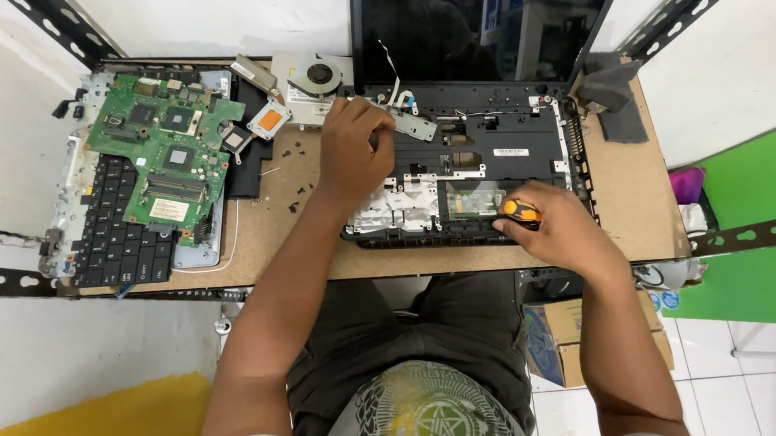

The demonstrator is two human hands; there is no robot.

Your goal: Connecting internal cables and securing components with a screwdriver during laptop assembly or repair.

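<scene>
Most of the screwdriver [520, 210] is hidden inside the right hand [553, 229], right of centre in the frame; only its orange and black handle shows, its long axis running roughly left to right, and the tip is out of sight. The right hand is clamped around it over the front edge of the opened laptop base [497, 145]. The left hand [355, 150], at centre, rests curled on the base's upper left corner; what its fingers grip cannot be told. A green circuit board [166, 153] lies on a keyboard [118, 240] at left.
</scene>
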